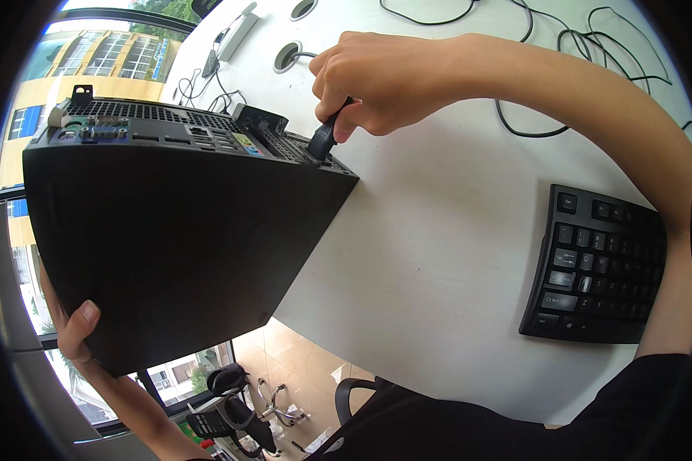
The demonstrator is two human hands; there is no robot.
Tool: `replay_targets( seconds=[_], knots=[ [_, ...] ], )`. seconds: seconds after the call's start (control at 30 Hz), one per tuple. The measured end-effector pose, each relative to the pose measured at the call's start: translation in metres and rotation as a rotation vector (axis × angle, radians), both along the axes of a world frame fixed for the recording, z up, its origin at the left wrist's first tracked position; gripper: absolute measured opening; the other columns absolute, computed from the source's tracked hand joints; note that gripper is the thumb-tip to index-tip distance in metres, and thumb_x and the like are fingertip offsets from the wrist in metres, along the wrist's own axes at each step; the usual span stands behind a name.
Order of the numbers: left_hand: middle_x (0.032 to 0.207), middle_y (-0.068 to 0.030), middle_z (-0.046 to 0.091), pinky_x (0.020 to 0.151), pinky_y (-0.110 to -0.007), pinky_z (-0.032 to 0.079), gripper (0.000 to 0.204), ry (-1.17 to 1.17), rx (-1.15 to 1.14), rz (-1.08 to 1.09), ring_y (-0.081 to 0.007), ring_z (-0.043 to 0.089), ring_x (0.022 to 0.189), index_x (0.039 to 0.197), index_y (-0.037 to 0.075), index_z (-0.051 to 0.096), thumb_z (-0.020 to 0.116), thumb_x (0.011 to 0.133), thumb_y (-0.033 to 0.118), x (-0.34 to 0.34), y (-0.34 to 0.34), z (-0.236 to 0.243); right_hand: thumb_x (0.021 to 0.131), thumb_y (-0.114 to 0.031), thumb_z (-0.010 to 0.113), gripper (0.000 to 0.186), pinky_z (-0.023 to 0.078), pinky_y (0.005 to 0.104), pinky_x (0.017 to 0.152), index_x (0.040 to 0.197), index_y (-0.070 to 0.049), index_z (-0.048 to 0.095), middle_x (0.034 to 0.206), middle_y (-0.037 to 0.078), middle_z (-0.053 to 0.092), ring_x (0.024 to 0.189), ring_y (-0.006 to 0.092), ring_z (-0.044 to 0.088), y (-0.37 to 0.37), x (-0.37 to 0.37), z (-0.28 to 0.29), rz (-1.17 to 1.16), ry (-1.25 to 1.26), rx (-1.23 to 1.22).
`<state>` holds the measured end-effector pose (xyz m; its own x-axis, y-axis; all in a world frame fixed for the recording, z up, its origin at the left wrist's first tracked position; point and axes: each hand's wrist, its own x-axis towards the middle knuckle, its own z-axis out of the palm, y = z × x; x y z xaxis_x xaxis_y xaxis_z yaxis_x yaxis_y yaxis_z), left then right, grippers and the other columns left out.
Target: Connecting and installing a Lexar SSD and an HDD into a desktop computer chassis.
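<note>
Two grips: right hand [373, 83], knuckles up, pinches plug [321, 143]; left hand [78, 332] clasps computer case [181, 246].

Keyboard [598, 270], black cables [532, 136], power strip [237, 37] on white table [415, 307].

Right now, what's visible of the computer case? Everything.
The computer case is a black, metal-looking box, one broad plain side facing the camera. Its back panel, toward the picture's top, shows vent mesh, ports and slots. It sits at an angle over the table's left edge; its support underneath is hidden. The left hand holds its lower left edge; the right hand holds a black plug at the panel's right end.
</note>
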<state>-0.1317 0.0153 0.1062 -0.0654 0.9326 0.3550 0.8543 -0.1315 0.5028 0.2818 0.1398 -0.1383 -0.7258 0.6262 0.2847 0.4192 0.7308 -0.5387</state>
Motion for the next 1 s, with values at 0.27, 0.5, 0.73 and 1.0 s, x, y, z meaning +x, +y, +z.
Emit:
replay_targets(
  seconds=[0.27, 0.5, 0.73, 1.0],
  knots=[
    [0.149, -0.0264, 0.058, 0.111, -0.057, 0.052, 0.121, -0.010, -0.015, -0.015, -0.0449, 0.061, 0.134, 0.163, 0.006, 0.048, 0.077, 0.052, 0.045, 0.003, -0.002, 0.003, 0.081, 0.009, 0.070, 0.013, 0.052, 0.0437, 0.077, 0.073, 0.000, 0.075, 0.073, 0.009, 0.064, 0.086, 0.0276, 0.064, -0.004, -0.007, 0.016, -0.001, -0.140, 0.067],
    [0.149, -0.0265, 0.058, 0.111, -0.056, 0.052, 0.121, -0.020, -0.024, -0.022, -0.0447, 0.061, 0.134, 0.163, 0.005, 0.048, 0.077, 0.053, 0.045, 0.010, -0.004, 0.006, 0.076, 0.010, 0.070, 0.013, 0.049, 0.0477, 0.069, 0.065, 0.004, 0.065, 0.069, 0.012, 0.061, 0.074, 0.0332, 0.062, -0.005, -0.011, 0.010, 0.037, -0.048, 0.013],
    [0.149, -0.0267, 0.059, 0.112, -0.056, 0.052, 0.122, -0.043, -0.062, -0.061, -0.0445, 0.062, 0.134, 0.164, 0.005, 0.047, 0.077, 0.053, 0.045, 0.035, -0.006, 0.008, 0.075, 0.004, 0.075, 0.015, 0.049, 0.0480, 0.071, 0.064, 0.005, 0.065, 0.071, 0.015, 0.064, 0.077, 0.0370, 0.064, -0.005, -0.020, 0.022, 0.006, -0.075, 0.038],
    [0.156, -0.0299, 0.056, 0.116, -0.058, 0.049, 0.127, -0.041, -0.184, -0.220, -0.0453, 0.060, 0.139, 0.168, 0.003, 0.043, 0.075, 0.053, 0.047, 0.083, 0.004, -0.009, 0.078, -0.004, 0.075, 0.011, 0.052, 0.0474, 0.078, 0.069, 0.000, 0.073, 0.073, 0.016, 0.065, 0.086, 0.0375, 0.066, -0.004, -0.026, 0.010, 0.023, -0.075, 0.110]
  ],
)
